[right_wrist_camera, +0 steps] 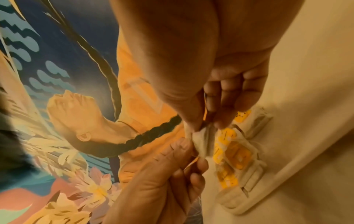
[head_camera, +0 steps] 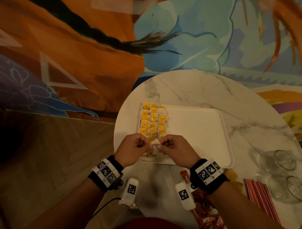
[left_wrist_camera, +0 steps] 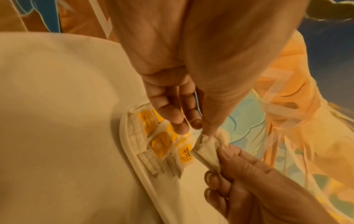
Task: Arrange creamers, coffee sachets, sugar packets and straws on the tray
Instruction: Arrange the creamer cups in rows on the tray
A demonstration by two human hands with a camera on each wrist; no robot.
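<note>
I have the round marble table (head_camera: 206,87) under me, and on it the white tray (head_camera: 199,129), its right part bare. Along the tray's left side sit rows of yellow-topped packets (head_camera: 152,121), packed edge to edge from far end to near; the blur keeps me from saying whether they are creamers. Off the tray, at the near right of the table, lie red striped straws (head_camera: 261,196), red coffee sachets (head_camera: 206,217) and two glasses (head_camera: 285,160). Over the tray's near-left corner my left hand (head_camera: 131,149) and right hand (head_camera: 177,151) each pinch one end of a small white packet (head_camera: 155,144), thumb against fingertips, remaining fingers curled. My worry: pulling both ends could tear the thin paper and spill it over the rows below; or a brushing knuckle might knock the tight grid askew
</note>
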